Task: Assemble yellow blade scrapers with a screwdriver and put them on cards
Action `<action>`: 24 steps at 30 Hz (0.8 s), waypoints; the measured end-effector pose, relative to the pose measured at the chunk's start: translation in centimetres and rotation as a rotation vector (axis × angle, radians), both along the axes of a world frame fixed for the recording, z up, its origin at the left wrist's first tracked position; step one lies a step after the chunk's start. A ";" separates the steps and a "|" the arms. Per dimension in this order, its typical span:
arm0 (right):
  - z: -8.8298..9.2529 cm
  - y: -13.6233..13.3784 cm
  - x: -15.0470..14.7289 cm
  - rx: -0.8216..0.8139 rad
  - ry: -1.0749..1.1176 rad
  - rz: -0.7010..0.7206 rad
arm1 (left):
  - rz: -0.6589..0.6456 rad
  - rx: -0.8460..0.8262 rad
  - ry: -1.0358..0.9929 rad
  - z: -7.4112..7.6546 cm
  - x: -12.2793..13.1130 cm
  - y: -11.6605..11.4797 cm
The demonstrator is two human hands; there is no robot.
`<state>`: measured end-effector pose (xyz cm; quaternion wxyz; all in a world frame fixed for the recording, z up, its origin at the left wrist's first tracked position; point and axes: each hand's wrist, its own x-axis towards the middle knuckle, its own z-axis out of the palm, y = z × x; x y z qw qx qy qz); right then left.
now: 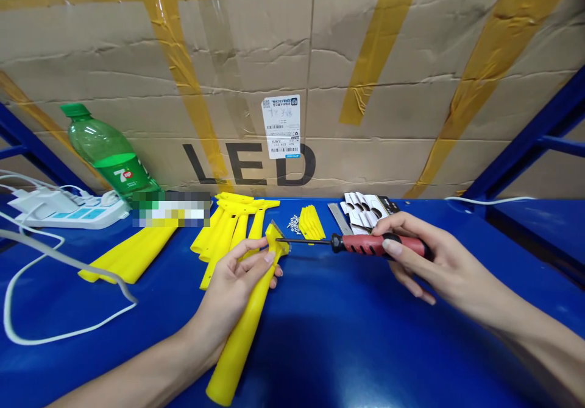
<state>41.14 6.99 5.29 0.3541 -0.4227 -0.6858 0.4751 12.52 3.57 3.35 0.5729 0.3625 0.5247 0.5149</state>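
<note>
My left hand [235, 292] grips a yellow plastic scraper [242, 335] by its handle, with the metal-edged head [277, 237] pointing up and away from me. My right hand [411, 256] holds a screwdriver [379, 245] with a red and black handle. Its thin dark shaft runs left, and its tip reaches the scraper head. Behind my hands lie several more yellow scraper handles [223, 234], a small stack of yellow pieces [311, 224], and a little heap of tiny screws [294, 224].
A blue shelf surface [365, 335] carries everything. Behind it stand a taped cardboard box [292, 61] printed LED and a green 7UP bottle [107, 149]. A white power strip [68, 213] and white cables [27, 298] lie left. Packaged metal parts [365, 210] lie ahead.
</note>
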 end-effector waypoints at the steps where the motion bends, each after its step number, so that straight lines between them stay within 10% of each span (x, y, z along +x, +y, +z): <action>1: 0.1 -0.1 0.0 -0.004 0.000 -0.006 | -0.005 0.003 0.001 0.0 0.0 0.0; 16: 0.9 0.8 -1.1 -0.581 0.556 -0.283 | 0.054 -0.016 -0.074 1.6 -0.1 0.9; 24: 0.8 0.3 -0.9 -0.381 0.527 -0.155 | 0.002 -0.154 -0.160 1.8 0.1 1.8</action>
